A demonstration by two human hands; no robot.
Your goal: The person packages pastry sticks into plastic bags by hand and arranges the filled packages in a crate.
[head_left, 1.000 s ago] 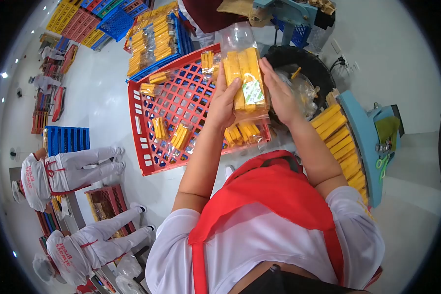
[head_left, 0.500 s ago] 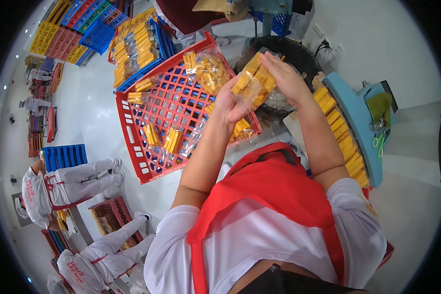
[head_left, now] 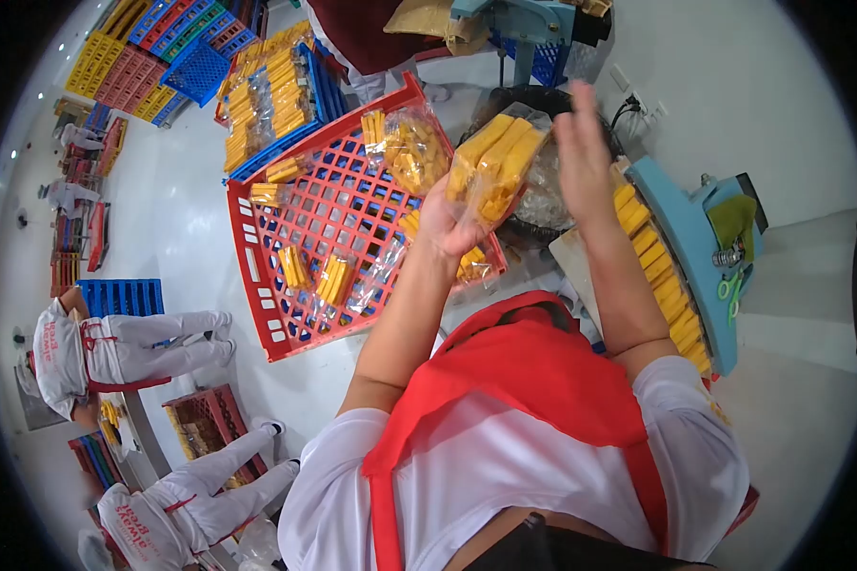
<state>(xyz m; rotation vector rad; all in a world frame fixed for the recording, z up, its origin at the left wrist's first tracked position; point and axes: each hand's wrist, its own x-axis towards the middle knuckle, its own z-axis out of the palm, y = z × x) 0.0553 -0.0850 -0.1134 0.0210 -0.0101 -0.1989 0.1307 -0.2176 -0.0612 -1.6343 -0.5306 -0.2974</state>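
Observation:
My left hand (head_left: pixel 448 221) grips the lower left side of a clear plastic bag (head_left: pixel 501 160) filled with yellow sticks. Just right of the bag, my right hand (head_left: pixel 584 143) is raised with its fingers stretched out, apart from the bag and holding nothing. Below the bag lies a red crate (head_left: pixel 257 303) with a lattice bottom. Small packs of yellow sticks (head_left: pixel 333 279) and a larger bag of yellow pieces (head_left: pixel 415 157) are in the crate.
A black-lined bin (head_left: pixel 514 103) stands behind my hands. To the right is a light-blue machine (head_left: pixel 700 276) beside a row of yellow sticks (head_left: pixel 652 257). Blue crates (head_left: pixel 326 86) stand at the upper left. Two people in white work at the left; another person stands at the top.
The bag was first held between both hands, label showing, then turned over. Now my right hand has come off it and opened, and the bag rests in my left hand.

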